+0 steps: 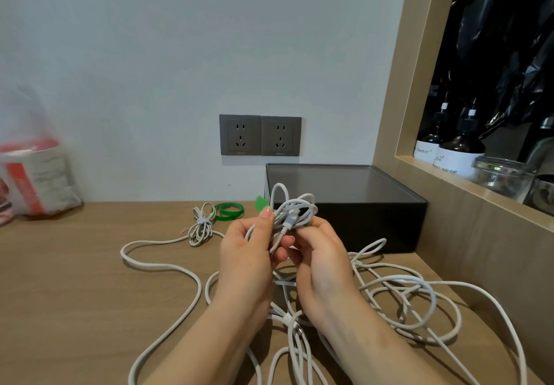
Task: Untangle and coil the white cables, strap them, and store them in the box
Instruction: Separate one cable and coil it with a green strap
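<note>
Now both hands are up in front of the dark box (pixel 359 208), a little above the table (pixel 75 279). The left hand (pixel 245 252) has its fingers curled around a small coil (pixel 295 208) of white cable, with the thumb pressed on top. The right hand (pixel 323 261) grips the same small coil from the other side, and its fingers are bent around the loops too. A green strap (pixel 261 203) sticks up just beside the left thumb, touching the small coil. You can see a grey plug end in the middle of the loops. Under the hands and out to both sides, the loose white cables (pixel 398 291) lie on the table in a big messy tangle, and some loops reach near the front of the box. The box sits at the back of the table, by the wall and the wooden side. Left of the box a little tied bundle (pixel 201 224) of white cable rests on the table, and a roll of green strap (pixel 229 211) lies just beside it. Two grey wall sockets (pixel 260 135) are on the wall above. A plastic bag (pixel 36 175) with red on it sits far to the left. On the shelf (pixel 449 181) at the right stand dark bottles (pixel 458 151) and a glass jar (pixel 503 175).
</note>
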Motion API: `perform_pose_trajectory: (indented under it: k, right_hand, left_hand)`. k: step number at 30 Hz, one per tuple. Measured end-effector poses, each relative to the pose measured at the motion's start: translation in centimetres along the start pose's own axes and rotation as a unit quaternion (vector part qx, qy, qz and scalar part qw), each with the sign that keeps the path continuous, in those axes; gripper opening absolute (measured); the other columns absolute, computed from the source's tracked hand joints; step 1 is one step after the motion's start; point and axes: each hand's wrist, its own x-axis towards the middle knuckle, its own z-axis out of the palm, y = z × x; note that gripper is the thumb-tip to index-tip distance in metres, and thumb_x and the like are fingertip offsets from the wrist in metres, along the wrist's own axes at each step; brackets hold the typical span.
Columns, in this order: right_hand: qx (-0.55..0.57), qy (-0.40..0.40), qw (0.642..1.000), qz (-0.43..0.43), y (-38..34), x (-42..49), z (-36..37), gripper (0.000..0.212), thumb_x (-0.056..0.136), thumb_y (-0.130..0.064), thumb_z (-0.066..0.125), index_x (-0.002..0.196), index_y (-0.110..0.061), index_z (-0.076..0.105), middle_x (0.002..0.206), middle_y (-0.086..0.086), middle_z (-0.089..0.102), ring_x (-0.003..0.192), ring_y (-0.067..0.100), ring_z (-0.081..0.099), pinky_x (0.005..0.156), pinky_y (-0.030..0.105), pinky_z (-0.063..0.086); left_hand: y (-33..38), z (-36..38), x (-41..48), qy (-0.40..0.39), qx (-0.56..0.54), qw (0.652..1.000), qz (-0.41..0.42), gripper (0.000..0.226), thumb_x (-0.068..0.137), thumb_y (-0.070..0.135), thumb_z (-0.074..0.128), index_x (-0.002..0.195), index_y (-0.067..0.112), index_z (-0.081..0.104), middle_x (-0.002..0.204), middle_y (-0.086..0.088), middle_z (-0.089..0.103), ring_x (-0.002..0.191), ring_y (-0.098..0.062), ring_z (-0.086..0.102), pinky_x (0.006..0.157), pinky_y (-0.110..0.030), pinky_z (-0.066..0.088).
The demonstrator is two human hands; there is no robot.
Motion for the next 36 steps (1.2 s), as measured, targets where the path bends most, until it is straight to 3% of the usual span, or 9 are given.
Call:
perform_pose_trajectory:
  k: [4,10,16,19,21,23,27,32,36]
  right_hand:
    - [0.008,-0.020,1.000,-0.002,0.0,0.0,0.0,0.023,0.086,-0.006,0.044,0.100,-0.001,0.061,0.070,0.008,0.058,0.060,0.012,0.052,0.061,0.029,0.044]
    - [-0.059,0.029,0.998,-0.007,0.7,0.3,0.3,0.008,0.089,-0.014,0.058,0.095,-0.009,0.061,0.084,0.009,0.066,0.081,0.020,0.059,0.076,0.034,0.049]
    - [-0.136,0.071,0.988,-0.032,0.8,0.1,0.1,0.004,0.085,-0.011,0.064,0.084,-0.008,0.061,0.081,0.011,0.069,0.073,0.014,0.064,0.065,0.025,0.048]
    - [-0.181,0.072,0.979,-0.059,0.7,-0.3,0.1,0.009,0.084,-0.004,0.063,0.081,-0.010,0.056,0.079,0.011,0.069,0.073,0.018,0.067,0.068,0.030,0.054]
    - [-0.247,0.071,0.961,-0.103,0.6,-0.6,0.3,0.015,0.084,-0.003,0.062,0.077,-0.013,0.053,0.078,0.009,0.068,0.075,0.018,0.068,0.071,0.033,0.057]
    - [-0.282,0.052,0.948,-0.137,0.4,-1.0,0.5,0.017,0.085,0.000,0.059,0.074,-0.013,0.054,0.073,0.004,0.066,0.070,0.011,0.068,0.064,0.025,0.056]
    - [-0.332,0.030,0.923,-0.193,0.0,-1.2,0.3,0.025,0.085,0.002,0.057,0.069,-0.018,0.057,0.067,-0.002,0.063,0.066,0.006,0.064,0.058,0.019,0.053]
    - [-0.338,0.020,0.920,-0.198,-0.4,-1.2,-0.2,0.027,0.089,-0.005,0.055,0.076,-0.027,0.064,0.074,-0.017,0.065,0.075,-0.003,0.062,0.064,0.015,0.053]
    - [-0.452,-0.027,0.860,-0.235,-0.3,-1.5,0.0,0.031,0.093,-0.008,0.050,0.104,-0.031,0.067,0.092,-0.026,0.061,0.094,-0.008,0.057,0.079,0.005,0.045]
  left_hand:
    - [0.4,0.3,-0.2,0.005,-0.025,1.000,-0.002,0.018,0.091,0.019,0.056,0.080,0.005,0.051,0.058,-0.009,0.057,0.039,-0.009,0.045,0.035,-0.015,0.037]
    - [0.3,0.1,0.3,0.053,-0.056,0.997,-0.002,0.014,0.091,0.015,0.058,0.096,0.002,0.056,0.058,-0.003,0.060,0.040,-0.004,0.052,0.033,-0.014,0.036]
    - [-0.1,-0.2,0.4,0.086,-0.056,0.995,-0.001,0.009,0.089,0.014,0.061,0.082,0.010,0.056,0.065,-0.004,0.063,0.042,-0.004,0.056,0.038,-0.014,0.042]
    - [-0.3,-0.2,0.5,0.097,-0.057,0.994,0.004,0.012,0.089,0.012,0.061,0.079,0.009,0.054,0.060,-0.005,0.061,0.039,-0.004,0.054,0.037,-0.014,0.042]
    - [-0.6,-0.3,0.8,0.107,-0.044,0.993,0.017,0.013,0.089,0.012,0.061,0.079,0.008,0.054,0.062,-0.008,0.059,0.038,-0.005,0.052,0.037,-0.015,0.042]
    - [-0.7,-0.6,1.0,0.112,-0.017,0.993,0.033,0.013,0.089,0.013,0.062,0.081,0.007,0.053,0.063,-0.011,0.056,0.037,-0.007,0.050,0.036,-0.016,0.041]
    - [-0.5,-1.1,1.3,0.082,0.116,0.984,0.106,0.015,0.089,0.016,0.062,0.081,0.009,0.051,0.065,-0.012,0.055,0.038,-0.007,0.051,0.037,-0.018,0.040]
    - [-0.3,-1.3,1.1,0.052,0.214,0.960,0.174,0.016,0.090,0.019,0.060,0.080,0.014,0.048,0.075,-0.013,0.057,0.040,-0.007,0.053,0.039,-0.017,0.040]
    - [0.1,-1.7,1.4,0.090,0.177,0.968,0.156,0.017,0.090,0.016,0.061,0.079,0.013,0.048,0.066,-0.006,0.055,0.038,-0.005,0.050,0.040,-0.020,0.042]
